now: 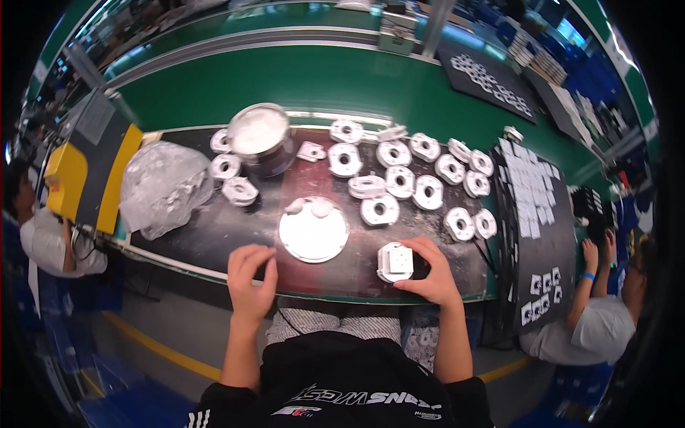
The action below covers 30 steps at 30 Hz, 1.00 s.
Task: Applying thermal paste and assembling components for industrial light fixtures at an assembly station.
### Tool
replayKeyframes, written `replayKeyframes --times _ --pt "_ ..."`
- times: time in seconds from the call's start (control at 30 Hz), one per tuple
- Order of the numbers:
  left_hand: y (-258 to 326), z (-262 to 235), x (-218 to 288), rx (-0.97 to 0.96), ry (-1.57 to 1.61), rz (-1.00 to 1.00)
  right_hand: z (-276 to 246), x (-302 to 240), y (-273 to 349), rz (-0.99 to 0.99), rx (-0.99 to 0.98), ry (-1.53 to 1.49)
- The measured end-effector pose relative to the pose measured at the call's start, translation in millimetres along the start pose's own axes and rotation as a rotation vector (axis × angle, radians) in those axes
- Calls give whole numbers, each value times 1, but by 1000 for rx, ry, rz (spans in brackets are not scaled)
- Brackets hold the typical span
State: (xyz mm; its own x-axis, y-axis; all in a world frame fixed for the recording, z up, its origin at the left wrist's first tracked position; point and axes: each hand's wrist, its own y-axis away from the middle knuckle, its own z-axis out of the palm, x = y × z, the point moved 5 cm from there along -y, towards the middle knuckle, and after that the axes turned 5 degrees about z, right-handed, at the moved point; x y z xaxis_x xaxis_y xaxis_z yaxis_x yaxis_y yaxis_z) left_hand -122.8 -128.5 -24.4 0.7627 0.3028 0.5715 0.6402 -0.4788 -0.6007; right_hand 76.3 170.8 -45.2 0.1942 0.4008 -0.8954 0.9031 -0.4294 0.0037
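Note:
My right hand has its thumb and fingers closed around a white round part with a square block on top, at the front edge of the table. My left hand is just above the front edge, left of a bright white disc. Its thumb and fingertips are drawn together, and anything between them is too small to make out. Two small pale pieces lie at the disc's far rim. Beyond and to the right are several white ring-shaped parts, some lying tilted.
A round metal tin with a white top stands behind the disc. To the left are a crumpled clear plastic bag and a yellow-and-grey machine. A black board with white pieces is at right, where another person works.

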Motion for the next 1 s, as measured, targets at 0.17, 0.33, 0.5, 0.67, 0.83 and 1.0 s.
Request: replayKeyframes --times 0.17,0.33,0.5,0.67,0.83,1.0 --pt "-19 -45 -72 60 -317 -156 14 -1 -2 -11 77 304" --pt "-54 -86 -134 67 -399 -137 19 2 1 -61 126 315" --pt "-96 -81 -182 -94 -567 -114 19 0 1 -73 140 311" --pt "-115 -64 -218 -242 -695 -212 20 0 2 -81 170 343" --pt "-108 -86 -152 -85 -502 -45 19 -10 0 -84 124 371" --pt "-48 -52 -49 96 483 -368 13 -45 13 -280 260 243"
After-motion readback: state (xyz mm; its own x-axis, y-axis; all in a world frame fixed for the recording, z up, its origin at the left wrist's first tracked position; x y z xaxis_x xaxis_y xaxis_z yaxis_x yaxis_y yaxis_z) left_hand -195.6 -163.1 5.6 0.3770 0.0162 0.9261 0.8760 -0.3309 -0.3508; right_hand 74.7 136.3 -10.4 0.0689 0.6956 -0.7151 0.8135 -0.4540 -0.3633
